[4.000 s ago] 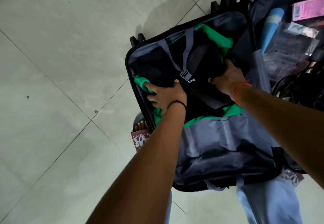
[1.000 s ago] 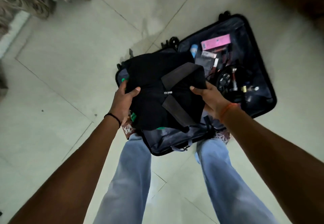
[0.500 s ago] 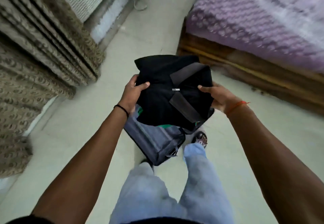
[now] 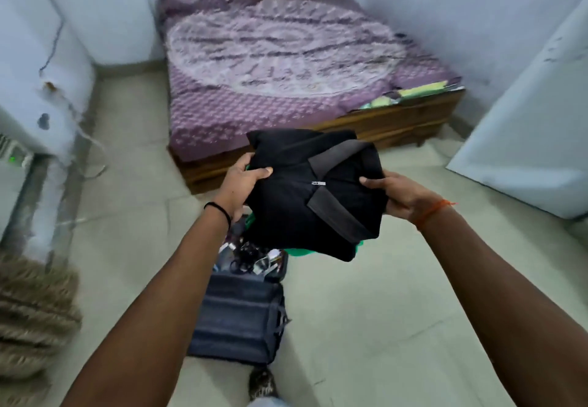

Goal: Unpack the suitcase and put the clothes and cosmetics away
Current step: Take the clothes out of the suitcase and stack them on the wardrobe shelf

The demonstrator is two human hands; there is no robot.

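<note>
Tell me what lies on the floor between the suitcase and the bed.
Head view: only bare floor shows between the suitcase and the bed; the held clothes hide part of that stretch.

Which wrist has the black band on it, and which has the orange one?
The left hand has the black wristband; the right hand has the orange thread.

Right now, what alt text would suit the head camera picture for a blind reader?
Two hands, left and right, hold a folded black clothes stack above an open suitcase on a tiled floor. Ahead stands a bed with a purple cover.
</note>
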